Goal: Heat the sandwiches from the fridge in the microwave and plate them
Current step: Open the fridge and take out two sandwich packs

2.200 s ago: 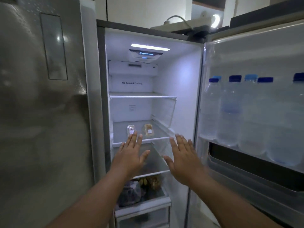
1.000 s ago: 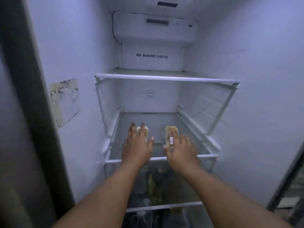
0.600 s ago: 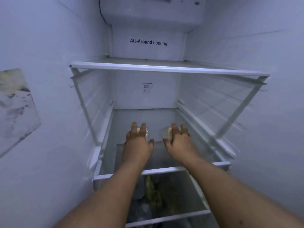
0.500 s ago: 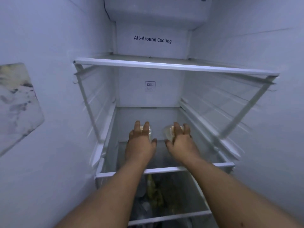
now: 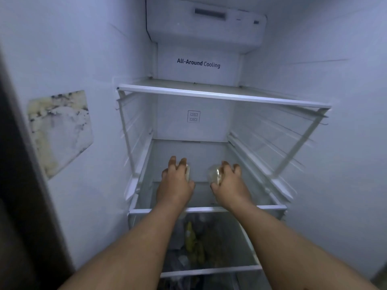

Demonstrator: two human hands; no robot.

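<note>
White fridge interior (image 5: 345, 143) is filling the whole view, lit dim bluish. Back wall is carrying the printed words "All-Around Cooling" (image 5: 198, 63), w/ a vent housing (image 5: 206, 24) sitting above it and a small perforated square vent (image 5: 193, 116) below the upper shelf (image 5: 222, 95). No other writing is showing clearly enough to read. Left wall is bearing a stained, peeling patch (image 5: 59, 131), yellowish w/ dark specks.

Both my arms are reaching in over the front rail of the middle glass shelf (image 5: 209, 209). My left hand (image 5: 176, 185) is curling down over the left wrapped sandwich (image 5: 188, 174), of which only a pale edge is peeking out beside my fingers. My right hand (image 5: 228, 185) is gripping the right wrapped sandwich (image 5: 214, 174), clear wrap and light filling showing at the thumb side. Hands are sitting side by side, a small gap between them, not touching each other. Both sandwiches are toward the middle of that shelf; whether they are resting on the glass or just lifted off it I cannot tell.

Seen through the glass, the compartment below is holding yellow-green produce (image 5: 193, 243) and dark bags (image 5: 178, 256), too blurred to ID.
</note>
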